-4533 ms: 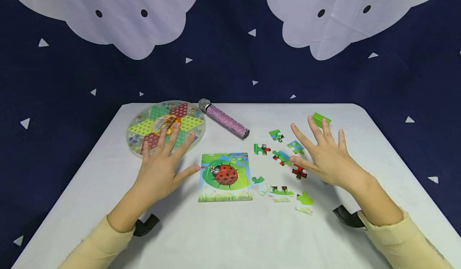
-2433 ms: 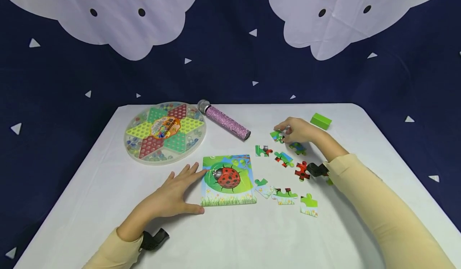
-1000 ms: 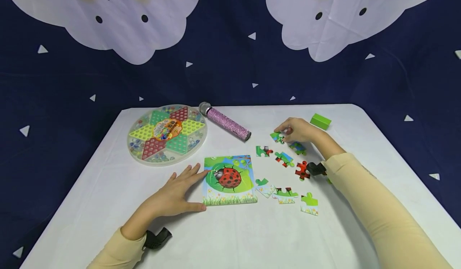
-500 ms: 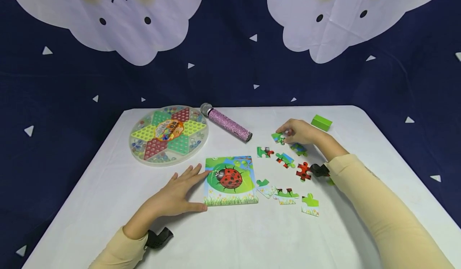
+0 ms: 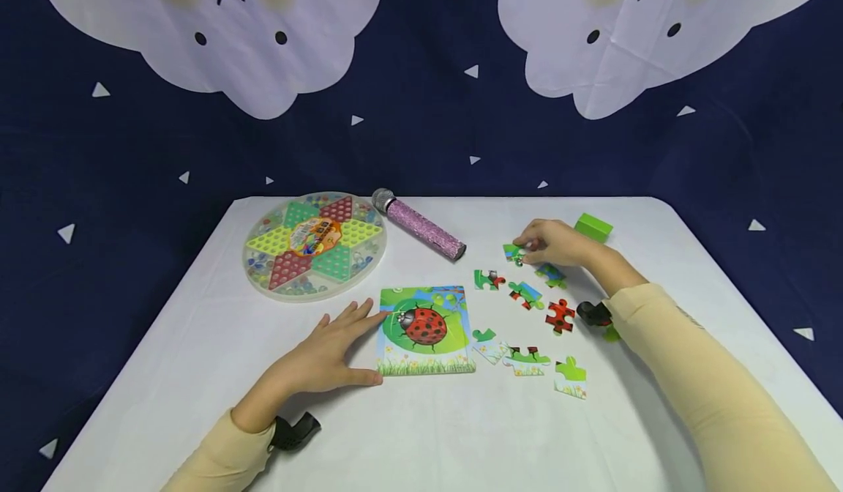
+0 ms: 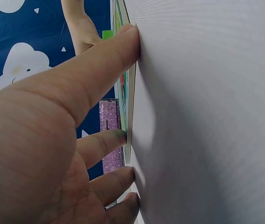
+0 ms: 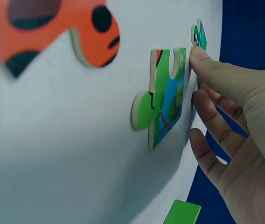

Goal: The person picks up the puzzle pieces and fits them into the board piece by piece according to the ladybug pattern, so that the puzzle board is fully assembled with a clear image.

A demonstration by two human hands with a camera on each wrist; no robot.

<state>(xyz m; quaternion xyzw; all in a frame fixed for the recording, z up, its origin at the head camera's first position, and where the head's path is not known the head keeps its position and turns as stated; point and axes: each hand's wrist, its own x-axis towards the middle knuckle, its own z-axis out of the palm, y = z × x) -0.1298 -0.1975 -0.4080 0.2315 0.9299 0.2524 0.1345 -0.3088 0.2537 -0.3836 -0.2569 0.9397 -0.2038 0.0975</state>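
My left hand [image 5: 323, 356] rests on the white table with its fingers spread. Its thumb [image 6: 118, 51] and forefinger touch the left side of a square ladybug picture board [image 5: 424, 331], which lies flat. Farther back on the right, my right hand [image 5: 556, 244] pinches a green-and-blue jigsaw piece [image 5: 511, 251] at the table surface, partly covered by the fingers. In the right wrist view the thumb [image 7: 216, 72] presses against that piece. Another jigsaw piece [image 7: 170, 98] stands just below the right hand. A red spotted piece [image 5: 560, 317] lies near the right sleeve.
Several loose jigsaw pieces [image 5: 527, 360] lie right of the board. A green block [image 5: 593, 228] sits behind the right wrist. At the back left are a round Chinese checkers box [image 5: 315, 247] and a glittery pink microphone [image 5: 424, 228]. A dark cloud-print cloth [image 5: 421, 75] hangs behind the table.
Both hands were raised and spread at first. The left came down beside the ladybug board; the right reached to the back piece and took hold. During the last second both hands stay nearly still.
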